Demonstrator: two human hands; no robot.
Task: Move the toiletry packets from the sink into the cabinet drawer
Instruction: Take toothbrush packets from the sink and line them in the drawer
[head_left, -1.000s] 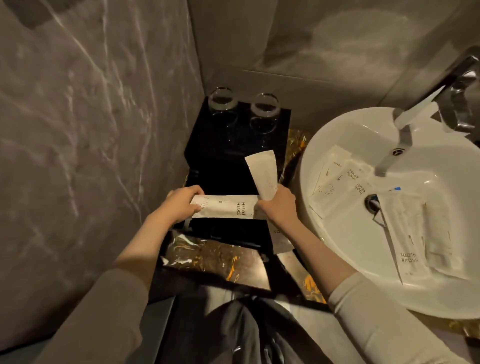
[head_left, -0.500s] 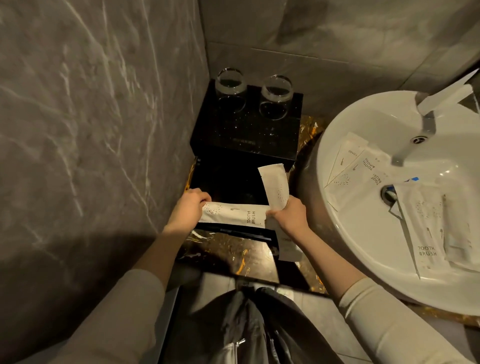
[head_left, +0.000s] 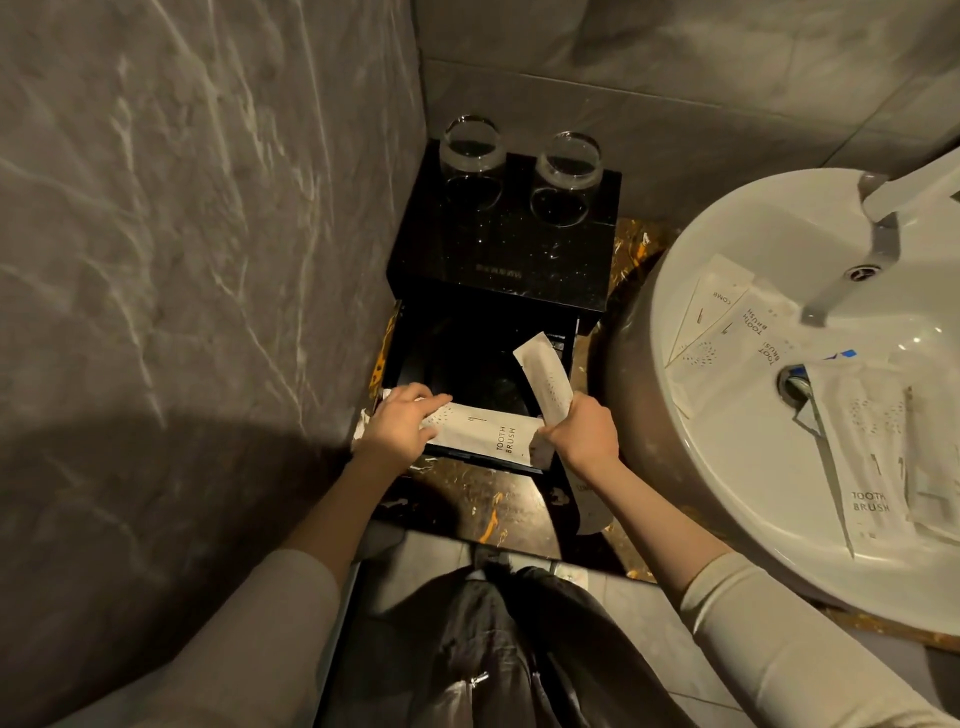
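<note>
A small black cabinet (head_left: 519, 260) stands in the corner with its drawer (head_left: 467, 358) pulled open. My left hand (head_left: 400, 426) presses on the left end of a white toothbrush packet (head_left: 493, 431) lying across the drawer's front edge. My right hand (head_left: 584, 431) grips a second white packet (head_left: 543, 379) that sticks up over the drawer; its lower end hangs below the hand. Several more white packets (head_left: 727, 322) lie in the white sink (head_left: 737, 493) on the right, two larger toothbrush ones (head_left: 862, 452) near the drain.
Two upturned clear glasses (head_left: 472, 150) stand on the cabinet top. A metal tap (head_left: 883, 218) reaches over the sink. Grey marbled walls close in on the left and behind. The dark veined counter (head_left: 493, 504) ends just in front of the drawer.
My left hand slid further onto the toothbrush packet, fingers now flat on it. The packet in my right hand tilted left over the drawer. The head view shifted slightly.
</note>
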